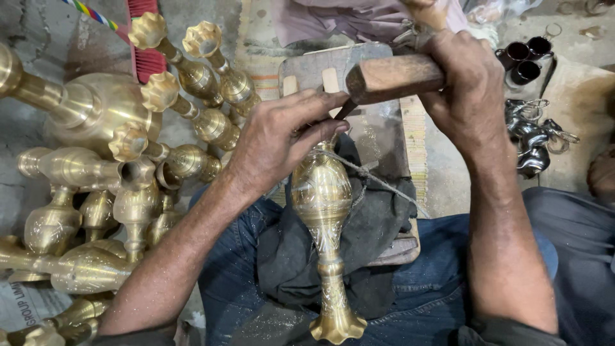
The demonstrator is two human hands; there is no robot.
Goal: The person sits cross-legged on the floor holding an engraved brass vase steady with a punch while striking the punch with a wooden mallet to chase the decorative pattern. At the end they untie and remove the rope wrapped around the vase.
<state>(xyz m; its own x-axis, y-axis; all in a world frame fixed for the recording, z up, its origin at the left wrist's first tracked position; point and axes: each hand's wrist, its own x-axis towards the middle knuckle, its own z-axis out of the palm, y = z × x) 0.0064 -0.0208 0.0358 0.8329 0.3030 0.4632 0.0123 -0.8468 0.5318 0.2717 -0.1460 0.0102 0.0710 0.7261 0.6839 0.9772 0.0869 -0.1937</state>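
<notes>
A brass vase [323, 211] with engraved patterns lies on a dark cloth [378, 224] across my lap, its flared mouth toward me. My left hand [282, 138] rests on the vase's upper body and pinches a thin chisel [344, 110] against it. My right hand [464, 83] grips a wooden mallet [391, 78] whose head sits right above the chisel's top.
Several similar brass vases [128, 173] are piled on the floor at the left. A wooden board [384, 141] lies under the cloth. Small dark cups [525, 57] and shiny metal pieces [535, 138] sit at the right. A red brush [146, 57] lies at the back.
</notes>
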